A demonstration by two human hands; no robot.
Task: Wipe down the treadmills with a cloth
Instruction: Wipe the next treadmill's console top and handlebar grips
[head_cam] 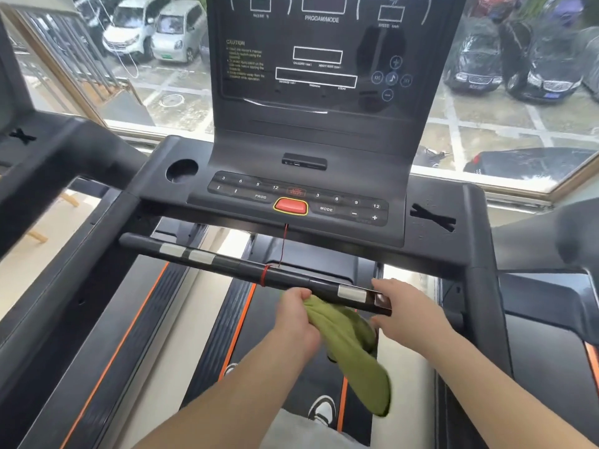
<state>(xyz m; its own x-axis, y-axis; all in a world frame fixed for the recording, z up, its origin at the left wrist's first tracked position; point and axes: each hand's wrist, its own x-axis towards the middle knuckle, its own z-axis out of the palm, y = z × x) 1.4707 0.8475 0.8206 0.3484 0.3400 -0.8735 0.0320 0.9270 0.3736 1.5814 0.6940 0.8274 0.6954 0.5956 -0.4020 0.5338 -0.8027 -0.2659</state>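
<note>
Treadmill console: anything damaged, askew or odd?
Yes. On the right of the console sits a black X, seemingly tape, where the left has an open cup holder. The red safety cord is wound round the handlebar. The display label reads PROGAM/MODE, misspelled.

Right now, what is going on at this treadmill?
A person stands on the treadmill. Their left grip holds a green cloth just under the handlebar, and the cloth hangs down. Their right grip closes round the right end of the handlebar.
</note>
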